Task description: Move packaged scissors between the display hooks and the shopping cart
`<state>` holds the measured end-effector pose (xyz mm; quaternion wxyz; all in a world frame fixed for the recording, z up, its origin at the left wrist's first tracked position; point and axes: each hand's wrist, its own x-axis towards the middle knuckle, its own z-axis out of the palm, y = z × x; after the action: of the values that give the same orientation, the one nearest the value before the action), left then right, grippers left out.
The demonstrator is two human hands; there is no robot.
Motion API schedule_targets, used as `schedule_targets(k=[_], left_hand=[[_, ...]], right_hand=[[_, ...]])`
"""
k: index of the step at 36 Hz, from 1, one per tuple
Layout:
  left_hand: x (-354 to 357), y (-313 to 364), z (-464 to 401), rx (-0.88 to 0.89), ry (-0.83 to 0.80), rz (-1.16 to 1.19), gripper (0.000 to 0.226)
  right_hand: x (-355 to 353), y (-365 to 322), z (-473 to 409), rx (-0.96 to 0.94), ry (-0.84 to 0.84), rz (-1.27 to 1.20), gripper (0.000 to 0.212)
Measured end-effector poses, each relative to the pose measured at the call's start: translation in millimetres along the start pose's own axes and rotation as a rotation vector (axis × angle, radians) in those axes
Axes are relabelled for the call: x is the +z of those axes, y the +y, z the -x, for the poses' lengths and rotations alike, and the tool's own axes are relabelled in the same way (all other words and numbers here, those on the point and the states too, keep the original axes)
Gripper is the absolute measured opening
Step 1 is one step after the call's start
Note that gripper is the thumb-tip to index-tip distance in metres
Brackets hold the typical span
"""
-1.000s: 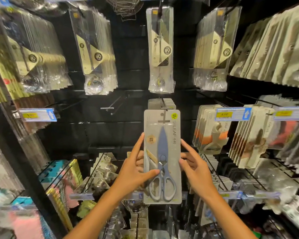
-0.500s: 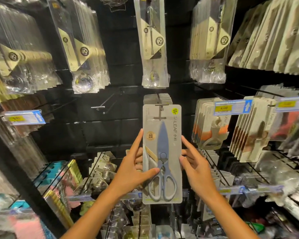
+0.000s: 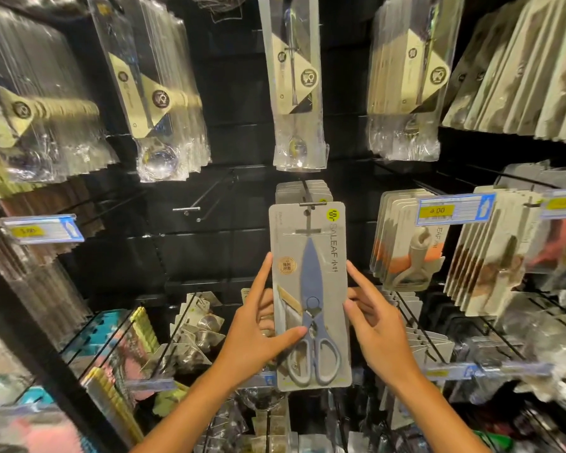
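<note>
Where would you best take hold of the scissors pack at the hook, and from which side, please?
Grip the scissors pack by its two long card edges at mid-height, one hand from each side, as the left hand and right hand do. The card is flat, tall and upright, and its top slot meets the hook.

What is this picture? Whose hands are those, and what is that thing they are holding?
The picture comes from a small camera worn on a person's head, so you see what they see in a shop. There is no machine here, just two bare hands. The left hand and the right hand hold a grey card pack of scissors by its two sides. The top of the pack is at a metal display hook, with more packs like it behind. Around it hang packed spoons above, an empty hook to the left, and a blue price tag to the right.
</note>
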<state>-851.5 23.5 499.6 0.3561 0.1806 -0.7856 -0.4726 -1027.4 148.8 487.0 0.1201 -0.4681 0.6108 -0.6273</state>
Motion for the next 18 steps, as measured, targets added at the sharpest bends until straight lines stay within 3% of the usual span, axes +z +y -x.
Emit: schedule_targets(k=[11, 18], left_hand=[[3, -7, 2, 0.019, -0.019, 0.024, 0.115], [2, -13, -9, -0.032, -0.071, 0.064, 0.112]], right_hand=[[6, 12, 10, -0.046, 0.108, -0.024, 0.056], [7, 20, 3, -0.033, 0.085, 0.015, 0.057]])
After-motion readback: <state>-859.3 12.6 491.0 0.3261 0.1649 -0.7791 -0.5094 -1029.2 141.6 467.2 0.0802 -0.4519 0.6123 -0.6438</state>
